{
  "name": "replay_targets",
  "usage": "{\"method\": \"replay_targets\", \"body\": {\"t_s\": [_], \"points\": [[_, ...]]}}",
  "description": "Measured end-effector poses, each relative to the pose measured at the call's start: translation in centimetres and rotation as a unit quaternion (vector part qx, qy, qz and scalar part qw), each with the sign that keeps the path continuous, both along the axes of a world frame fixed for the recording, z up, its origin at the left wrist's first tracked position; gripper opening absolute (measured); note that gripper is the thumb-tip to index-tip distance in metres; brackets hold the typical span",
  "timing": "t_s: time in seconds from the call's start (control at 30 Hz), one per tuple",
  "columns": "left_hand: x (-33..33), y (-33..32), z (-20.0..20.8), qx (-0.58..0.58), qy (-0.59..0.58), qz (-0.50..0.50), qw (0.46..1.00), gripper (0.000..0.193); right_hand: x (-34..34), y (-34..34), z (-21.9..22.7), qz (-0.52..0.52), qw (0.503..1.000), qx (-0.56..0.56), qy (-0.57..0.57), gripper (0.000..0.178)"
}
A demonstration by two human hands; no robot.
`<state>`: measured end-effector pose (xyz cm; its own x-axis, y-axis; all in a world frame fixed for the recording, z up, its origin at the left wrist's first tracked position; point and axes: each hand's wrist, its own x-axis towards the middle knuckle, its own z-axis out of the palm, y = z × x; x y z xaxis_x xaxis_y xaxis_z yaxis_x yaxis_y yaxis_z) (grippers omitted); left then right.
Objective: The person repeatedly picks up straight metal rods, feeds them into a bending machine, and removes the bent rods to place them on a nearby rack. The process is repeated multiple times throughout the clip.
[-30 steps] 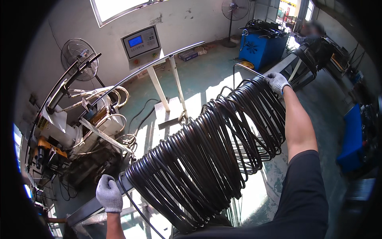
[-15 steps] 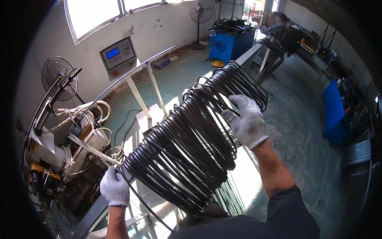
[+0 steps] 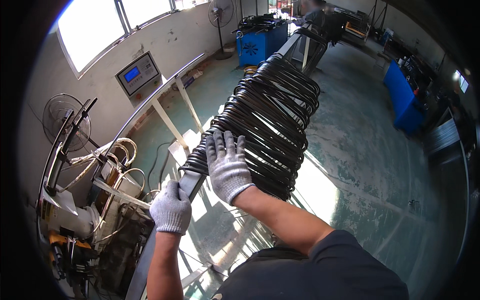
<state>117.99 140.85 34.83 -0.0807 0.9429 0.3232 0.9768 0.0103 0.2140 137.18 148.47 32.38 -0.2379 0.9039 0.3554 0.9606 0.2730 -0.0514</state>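
Many black hoops (image 3: 272, 117) hang packed side by side over a long grey metal beam (image 3: 191, 183) that slants away from me. My right hand (image 3: 228, 167), in a grey-white knit glove, lies flat with fingers stretched against the near end of the row of hoops. Its palm side is hidden. My left hand (image 3: 171, 207), gloved alike, has its fingers curled at the left edge of the beam, just nearer to me than the hoops. Part of its grip is out of sight.
To the left are a pale metal frame (image 3: 167, 117), a machine with cables (image 3: 75, 210) and a fan (image 3: 64, 122). A control panel (image 3: 137, 75) is on the wall. Blue cabinets (image 3: 262, 42) stand ahead and at right (image 3: 400, 95). A person (image 3: 316, 20) is at the far end.
My right hand has come left and nearer, from the far side of the hoops to their near end. The hoops sit farther along the beam. My left hand no longer touches a hoop.
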Motion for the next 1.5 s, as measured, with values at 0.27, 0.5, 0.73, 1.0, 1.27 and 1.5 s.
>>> {"method": "replay_targets", "body": {"t_s": [0.27, 0.5, 0.73, 1.0, 1.27, 1.5], "points": [[-1.0, -0.6, 0.3, 0.028, -0.009, -0.030, 0.999, 0.015, 4.6, 9.7, -0.7, -0.108, 0.992, 0.060, -0.010, 0.067], [-1.1, 0.0, 1.2, 0.020, -0.096, -0.025, 0.995, 0.011, 13.5, 21.7, -1.3, -0.145, 0.986, 0.075, -0.025, 0.075], [0.3, 1.7, 2.2, -0.015, -0.089, 0.005, 0.996, 0.014, 24.5, 36.2, -2.4, -0.157, 0.980, 0.106, -0.063, 0.087], [4.0, 4.0, 1.4, -0.002, -0.004, 0.213, 0.977, 0.015, 37.7, 54.9, -2.2, -0.200, 0.976, 0.063, -0.054, 0.083], [6.1, 7.0, 0.4, 0.044, -0.091, 0.358, 0.928, 0.017, 45.8, 69.6, 2.9, -0.386, 0.911, -0.143, -0.019, 0.100], [9.2, 11.4, -0.5, 0.066, -0.030, 0.365, 0.928, 0.017, 40.3, 71.6, 5.1, -0.190, 0.969, -0.149, 0.057, 0.056]]}}
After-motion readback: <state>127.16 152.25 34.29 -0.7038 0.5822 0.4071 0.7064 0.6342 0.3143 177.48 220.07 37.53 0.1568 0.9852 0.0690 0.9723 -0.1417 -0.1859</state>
